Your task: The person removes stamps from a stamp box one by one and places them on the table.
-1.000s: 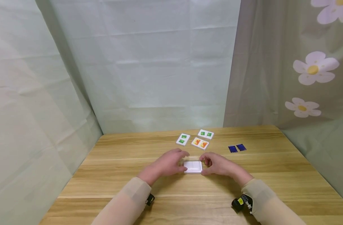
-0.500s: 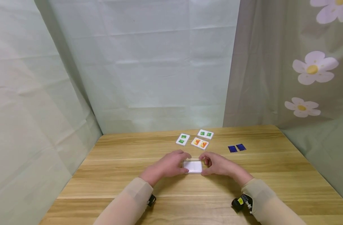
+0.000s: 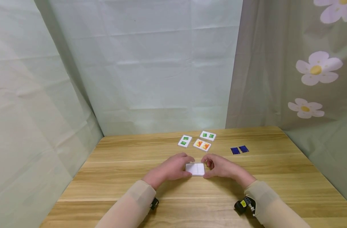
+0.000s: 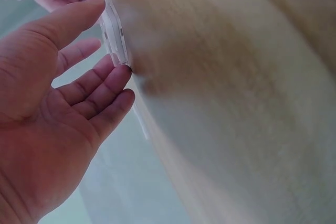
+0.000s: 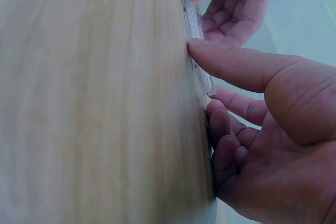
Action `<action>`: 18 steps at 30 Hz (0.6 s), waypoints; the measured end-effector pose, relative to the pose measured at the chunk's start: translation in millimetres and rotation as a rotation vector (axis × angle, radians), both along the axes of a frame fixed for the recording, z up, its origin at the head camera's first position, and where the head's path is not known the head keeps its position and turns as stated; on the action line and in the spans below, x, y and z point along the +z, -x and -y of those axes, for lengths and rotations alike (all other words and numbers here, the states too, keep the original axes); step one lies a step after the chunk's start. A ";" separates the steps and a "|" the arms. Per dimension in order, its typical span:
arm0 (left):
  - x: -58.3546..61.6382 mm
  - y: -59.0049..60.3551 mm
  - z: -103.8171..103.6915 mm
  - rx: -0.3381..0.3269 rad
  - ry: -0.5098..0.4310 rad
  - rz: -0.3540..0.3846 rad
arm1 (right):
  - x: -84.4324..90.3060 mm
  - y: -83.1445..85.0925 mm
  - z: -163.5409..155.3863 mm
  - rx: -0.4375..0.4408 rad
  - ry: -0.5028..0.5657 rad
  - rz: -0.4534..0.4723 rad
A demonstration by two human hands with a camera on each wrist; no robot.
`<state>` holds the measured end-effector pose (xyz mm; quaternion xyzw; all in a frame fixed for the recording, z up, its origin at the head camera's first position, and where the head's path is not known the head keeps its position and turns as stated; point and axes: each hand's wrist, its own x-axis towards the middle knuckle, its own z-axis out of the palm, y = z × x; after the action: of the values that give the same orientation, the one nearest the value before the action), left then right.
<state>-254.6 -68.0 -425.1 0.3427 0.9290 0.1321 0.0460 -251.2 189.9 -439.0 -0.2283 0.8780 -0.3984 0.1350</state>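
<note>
Wooden table (image 3: 119, 177): both hands pinch a white case (image 3: 195, 168), left hand (image 3: 169, 168) at 9 o'clock, right hand (image 3: 222, 167) at 3; three cards (image 3: 202, 144) already lie out at 12.

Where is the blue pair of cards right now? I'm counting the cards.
In the head view the blue pair of cards lies on the table right of the three white cards, beyond the right hand.

Wooden table (image 3: 110, 177), green sheets (image 3: 150, 69) behind (flowered right).

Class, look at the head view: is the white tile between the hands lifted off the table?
No, the white tile lies flat on the table.
</note>
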 end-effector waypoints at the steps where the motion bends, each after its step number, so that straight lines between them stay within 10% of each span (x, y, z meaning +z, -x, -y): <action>1: -0.2 0.0 -0.2 -0.002 -0.002 -0.001 | -0.1 0.0 -0.2 0.003 0.001 -0.002; 18: -3.0 0.4 2.0 -0.014 -0.013 0.014 | 0.5 -0.1 -0.3 0.001 -0.002 -0.003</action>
<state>-255.0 -70.0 -428.1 0.3487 0.9253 0.1403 0.0511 -251.0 190.2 -438.5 -0.2295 0.8784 -0.3973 0.1340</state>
